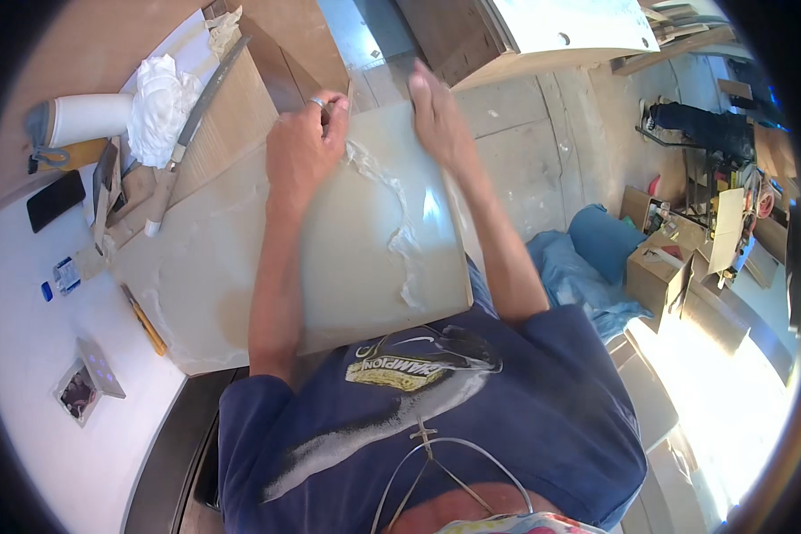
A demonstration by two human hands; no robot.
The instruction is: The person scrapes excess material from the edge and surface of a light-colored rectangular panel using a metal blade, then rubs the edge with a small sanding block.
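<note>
The pale panel (356,258) lies flat before the person's shirt (543,392), a whitish ragged strip (405,240) across it. At its far edge the left hand (307,133) curls (whether around anything, I cannot tell); the right hand (438,120), blurred, extends its fingers straight by the far right corner. Leftward lie a crumpled white cloth (162,102) and a phone (56,200).

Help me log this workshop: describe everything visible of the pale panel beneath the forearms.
The panel is broad and pale grey-beige, its sheen catching a bright reflection; the material is unclear. It lies flat, near edge by the dark blue shirt. A crumpled whitish strip runs across it. The closed left hand is at its far edge, the open right hand by the far right corner; contact is unclear.
</note>
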